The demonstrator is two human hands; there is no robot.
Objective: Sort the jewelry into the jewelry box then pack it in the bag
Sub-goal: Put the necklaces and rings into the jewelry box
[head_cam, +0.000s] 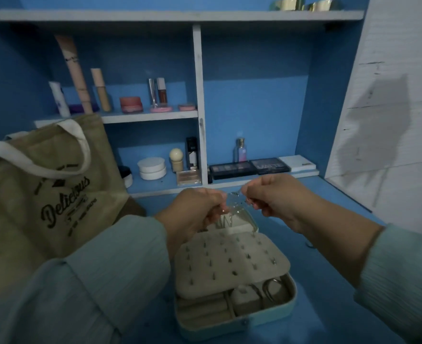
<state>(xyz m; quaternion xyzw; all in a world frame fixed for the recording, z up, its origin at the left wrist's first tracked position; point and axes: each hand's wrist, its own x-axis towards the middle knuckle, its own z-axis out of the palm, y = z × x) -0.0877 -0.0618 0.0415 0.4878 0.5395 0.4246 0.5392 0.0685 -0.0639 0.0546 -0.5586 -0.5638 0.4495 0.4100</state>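
Note:
An open pale jewelry box (pixel 232 316) lies on the blue desk in front of me, its studded earring panel (pixel 229 259) folded over the tray. Rings sit in a right-hand compartment (pixel 270 289). Above the box's far end my left hand (pixel 197 209) and my right hand (pixel 274 194) each pinch an end of a thin silvery chain (pixel 233 202), which is blurred and hangs between them. A tan tote bag (pixel 43 194) printed "Delicious" stands at the left.
Blue shelves behind hold cosmetics: tubes (pixel 77 75), a pink jar (pixel 131 104), white tubs (pixel 152 168), a perfume bottle (pixel 239 150) and eyeshadow palettes (pixel 249 167). A white panel (pixel 391 120) leans at the right.

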